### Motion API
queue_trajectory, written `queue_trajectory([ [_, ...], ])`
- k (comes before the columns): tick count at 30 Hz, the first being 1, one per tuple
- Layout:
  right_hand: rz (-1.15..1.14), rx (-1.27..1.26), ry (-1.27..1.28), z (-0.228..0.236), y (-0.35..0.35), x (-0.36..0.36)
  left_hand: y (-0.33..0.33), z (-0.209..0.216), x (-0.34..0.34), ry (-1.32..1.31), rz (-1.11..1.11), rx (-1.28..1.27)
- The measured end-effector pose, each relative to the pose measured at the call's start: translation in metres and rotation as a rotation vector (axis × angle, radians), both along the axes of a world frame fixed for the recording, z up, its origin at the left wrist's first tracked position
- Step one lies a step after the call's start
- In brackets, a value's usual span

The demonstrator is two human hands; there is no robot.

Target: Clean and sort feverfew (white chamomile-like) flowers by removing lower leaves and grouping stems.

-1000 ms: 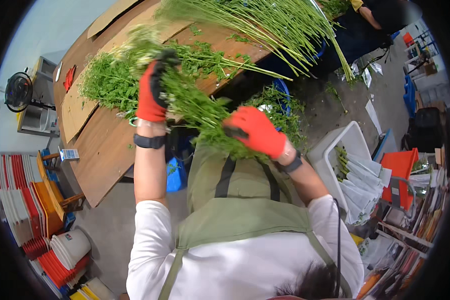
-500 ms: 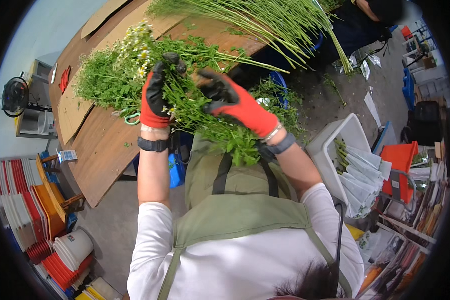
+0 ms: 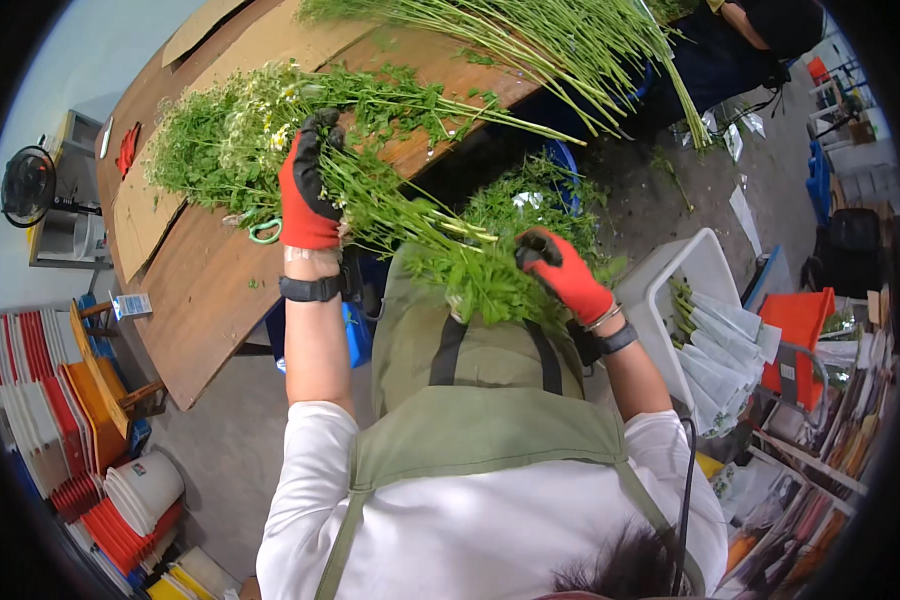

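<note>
My left hand (image 3: 312,190), in a red and black glove, is closed around a bunch of leafy green stems (image 3: 410,208) at the table's near edge. The cut ends point right, toward my lap. Beyond that hand, small white daisy-like flowers (image 3: 278,135) and feathery greenery spread over the table, partly hidden by the glove. My right hand (image 3: 567,275), gloved the same way, is curled beside the stem ends, apart from them. Whatever its fingers hold, if anything, is hidden. Loose leaves (image 3: 485,285) lie below the stems, in front of my apron.
On the wooden table (image 3: 205,300) are cardboard, green-handled scissors (image 3: 265,232) and a long pile of green stems (image 3: 560,60) overhanging the far right. A white crate (image 3: 660,350) with wrapped bunches (image 3: 720,350) stands at my right. Another person (image 3: 745,40) is at the upper right.
My right hand has moved right and down, away from the left hand, along the stems past their ends, and its fingers have curled. The left hand keeps its hold on the bunch.
</note>
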State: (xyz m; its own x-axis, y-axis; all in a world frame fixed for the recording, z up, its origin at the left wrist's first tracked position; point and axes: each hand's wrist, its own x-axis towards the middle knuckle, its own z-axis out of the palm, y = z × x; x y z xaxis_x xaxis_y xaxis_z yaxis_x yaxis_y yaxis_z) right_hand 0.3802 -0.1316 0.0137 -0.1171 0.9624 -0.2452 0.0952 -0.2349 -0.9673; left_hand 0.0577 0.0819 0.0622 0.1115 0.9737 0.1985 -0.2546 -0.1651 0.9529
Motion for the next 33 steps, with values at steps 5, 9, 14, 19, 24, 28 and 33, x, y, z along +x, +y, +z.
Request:
queue_trajectory([
  [5,-0.068,0.305,-0.018,0.041,0.002,-0.03,0.003,0.015,-0.002,0.272,0.017,0.006],
  [9,0.155,0.008,-0.509,-0.002,0.011,-0.051,0.012,0.007,-0.021,0.356,0.02,0.07],
  [14,-0.258,-0.204,0.27,0.002,0.007,-0.017,0.01,0.0,-0.046,0.719,0.198,0.343],
  [19,-0.267,-0.251,0.193,0.002,0.004,-0.009,0.0,-0.02,-0.011,-0.245,0.133,-0.311],
  [24,-0.055,-0.072,0.213,-0.062,-0.016,0.002,-0.013,-0.02,0.024,0.532,0.026,0.668],
  [28,-0.307,0.165,0.143,0.006,0.008,-0.028,-0.011,-0.004,0.03,0.641,-0.024,0.658],
  [33,-0.06,0.954,-0.844,0.115,0.041,-0.057,-0.03,0.016,0.042,0.449,-0.259,0.375],
])
